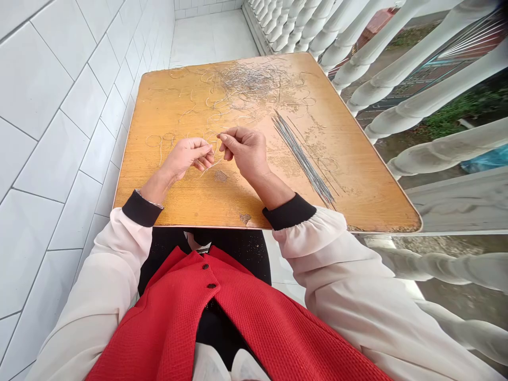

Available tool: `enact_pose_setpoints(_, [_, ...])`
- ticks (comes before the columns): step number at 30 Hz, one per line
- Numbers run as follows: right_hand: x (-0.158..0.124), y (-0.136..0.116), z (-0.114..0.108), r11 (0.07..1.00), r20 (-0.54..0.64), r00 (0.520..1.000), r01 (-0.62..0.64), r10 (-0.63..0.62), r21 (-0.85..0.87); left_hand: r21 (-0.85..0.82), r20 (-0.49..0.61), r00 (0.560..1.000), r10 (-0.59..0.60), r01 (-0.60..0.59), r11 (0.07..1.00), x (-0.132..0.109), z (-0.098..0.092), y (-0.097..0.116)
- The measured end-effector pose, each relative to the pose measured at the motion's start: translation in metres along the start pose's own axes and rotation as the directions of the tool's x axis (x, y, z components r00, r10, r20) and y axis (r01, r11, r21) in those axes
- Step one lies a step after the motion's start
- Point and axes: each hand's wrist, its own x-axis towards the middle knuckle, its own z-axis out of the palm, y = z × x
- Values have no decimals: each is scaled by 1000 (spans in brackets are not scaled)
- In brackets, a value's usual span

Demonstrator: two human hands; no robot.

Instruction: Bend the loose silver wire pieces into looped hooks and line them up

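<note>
Wire strand (209, 167) at frame centre trails from half-closed left hand (186, 157); right hand (245, 151) pinched beside it, hold unconfirmed; wire tangle (252, 80) upper centre

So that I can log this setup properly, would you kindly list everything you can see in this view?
wooden tabletop: one, orange-brown and worn, in front of the person
tangled wire strands: many, silvery grey, far end of the tabletop
straight thin rods: many, grey, fanned out right of the hands
loose strand loops: several, pale, on the tabletop
thin strand: one, pale, between the hands
tiled wall: one, white, left
tiled floor: one, white, beyond the tabletop
balustrade: one, white, right
red vest: one, red, on the torso
sleeves: two, pale with black cuffs, on the arms
left hand: one, over the tabletop, beside the thin strand
right hand: one, over the tabletop, beside the thin strand
</note>
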Motion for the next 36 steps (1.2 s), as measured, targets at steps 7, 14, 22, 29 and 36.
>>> enact_pose_setpoints(7, [0,-1,-2,996,0,998,-55,55,67,-2,-128,990,50,-51,999,2,2,-3])
enact_pose_setpoints(14, [-6,3,6,977,164,970,-197,182,77,-44,-377,920,106,-132,990,11,0,-8])
enact_pose_setpoints(22, [-8,9,16,973,182,958,-230,223,20,-6,-392,906,160,-177,984,15,11,-21])
enact_pose_setpoints(29, [-11,11,18,980,200,964,-147,172,-136,35,-268,950,162,-158,987,8,13,-9])
enact_pose_setpoints(36, [-15,5,22,979,210,957,-185,199,-82,18,-316,933,172,-175,984,13,2,-7])
